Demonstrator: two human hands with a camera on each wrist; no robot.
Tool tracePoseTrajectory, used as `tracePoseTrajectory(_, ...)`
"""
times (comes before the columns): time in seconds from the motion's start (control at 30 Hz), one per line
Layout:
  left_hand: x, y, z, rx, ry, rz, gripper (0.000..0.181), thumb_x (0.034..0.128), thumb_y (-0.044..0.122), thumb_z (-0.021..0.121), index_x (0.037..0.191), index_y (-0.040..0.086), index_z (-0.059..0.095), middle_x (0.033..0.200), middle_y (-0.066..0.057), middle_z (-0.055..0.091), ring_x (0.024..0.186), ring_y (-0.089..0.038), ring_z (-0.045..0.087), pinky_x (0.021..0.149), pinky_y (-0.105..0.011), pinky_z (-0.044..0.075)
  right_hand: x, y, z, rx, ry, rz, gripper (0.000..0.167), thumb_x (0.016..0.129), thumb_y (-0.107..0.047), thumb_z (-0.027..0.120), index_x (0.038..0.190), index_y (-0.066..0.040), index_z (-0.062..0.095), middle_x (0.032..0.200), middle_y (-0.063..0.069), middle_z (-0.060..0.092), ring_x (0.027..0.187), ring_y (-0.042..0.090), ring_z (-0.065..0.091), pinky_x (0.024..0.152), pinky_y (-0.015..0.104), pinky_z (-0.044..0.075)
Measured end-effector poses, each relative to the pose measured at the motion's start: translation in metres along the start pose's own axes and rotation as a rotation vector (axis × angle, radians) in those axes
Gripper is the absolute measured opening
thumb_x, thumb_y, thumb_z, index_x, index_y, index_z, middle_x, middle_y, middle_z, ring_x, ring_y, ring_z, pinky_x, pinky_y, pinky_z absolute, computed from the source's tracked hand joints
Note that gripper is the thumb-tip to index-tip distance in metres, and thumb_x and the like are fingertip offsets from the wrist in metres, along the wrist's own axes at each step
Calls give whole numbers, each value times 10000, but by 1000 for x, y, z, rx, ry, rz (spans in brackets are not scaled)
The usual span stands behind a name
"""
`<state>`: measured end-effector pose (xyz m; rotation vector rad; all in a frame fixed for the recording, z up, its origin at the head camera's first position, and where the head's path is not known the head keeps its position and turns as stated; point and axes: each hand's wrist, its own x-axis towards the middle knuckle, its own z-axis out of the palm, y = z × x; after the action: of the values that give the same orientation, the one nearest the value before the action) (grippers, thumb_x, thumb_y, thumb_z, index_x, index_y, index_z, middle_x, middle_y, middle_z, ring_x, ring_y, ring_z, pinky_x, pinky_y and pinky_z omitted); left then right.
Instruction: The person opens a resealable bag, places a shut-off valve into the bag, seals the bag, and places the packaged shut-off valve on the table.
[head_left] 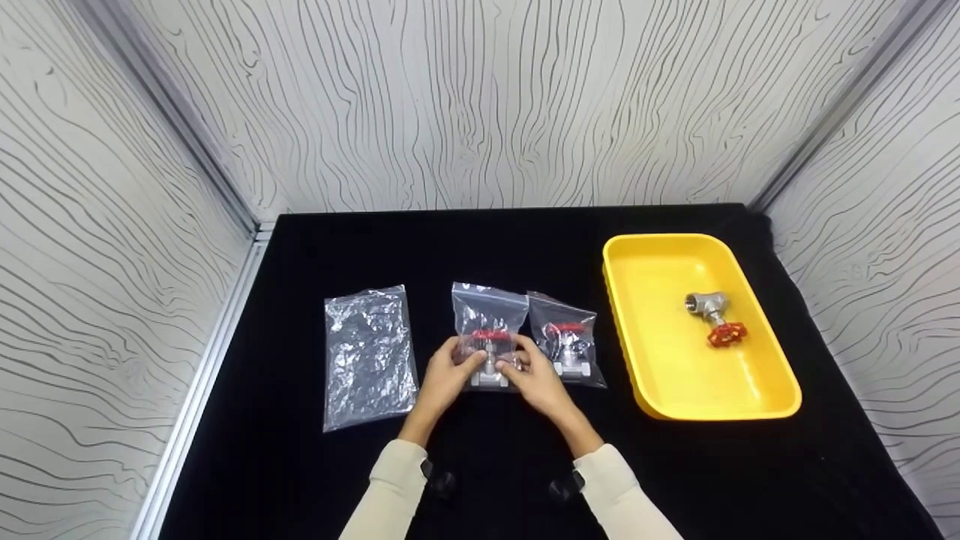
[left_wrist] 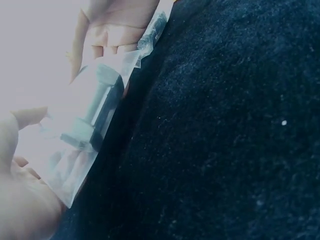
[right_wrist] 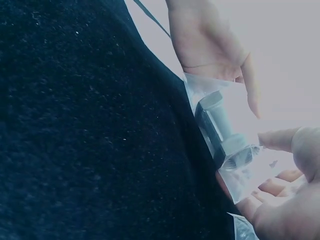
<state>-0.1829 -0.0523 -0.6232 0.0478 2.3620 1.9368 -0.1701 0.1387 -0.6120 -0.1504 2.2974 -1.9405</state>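
A clear zip bag (head_left: 489, 306) holds a metal valve (head_left: 490, 380) with a red handle. My left hand (head_left: 448, 375) grips the bag's left side, thumb in front and fingers behind it. On the right side my right hand (head_left: 541, 382) holds it the same way, the two thumbs close together over the valve. Both wrist views show the valve's pale body with its hexagonal ends through the plastic (left_wrist: 92, 107) (right_wrist: 222, 130); glare washes out the upper part. Just right of the right hand lies a second clear bag (head_left: 544, 315) with a red-handled valve (head_left: 572, 367) inside.
A flat clear bag (head_left: 369, 360) lies to the left on the black cloth (head_left: 480, 480). At the right stands a yellow tray (head_left: 652, 375) with a loose red-wheeled metal valve (head_left: 708, 304) in it. Patterned white walls (head_left: 480, 112) enclose the back and sides.
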Motion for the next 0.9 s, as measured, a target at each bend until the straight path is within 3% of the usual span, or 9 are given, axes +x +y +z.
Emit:
tracePoseTrajectory(0.17, 5, 0, 0, -4, 25, -8, 447, 986, 228, 770, 1323, -38, 646, 1158, -219, 763, 1075, -302, 738, 953, -427, 623, 6, -2, 0, -44, 3, 25, 534, 998, -74, 726, 1474, 38, 509, 1083, 238, 770, 899, 224, 731, 728, 207, 557)
tracePoseTrajectory(0.47, 15, 1, -1, 47, 48, 1, 405, 985, 215, 760, 1287, -42, 677, 1010, -153, 765, 845, -115, 650, 769, -254, 556, 16, 0, -1, -144, 28, 18, 551, 1004, -111, 722, 1485, 43, 502, 1084, 190, 788, 955, 220, 749, 824, 225, 578)
tracePoseTrajectory(0.9, 23, 0, -1, 142, 40, -12, 408, 1001, 277, 740, 1295, 1, 677, 1000, -141, 781, 844, -137, 666, 789, -316, 576, 21, 2, 0, -296, 70, -25, 543, 996, -142, 736, 1464, 30, 520, 1042, 121, 809, 913, 222, 745, 849, 366, 609)
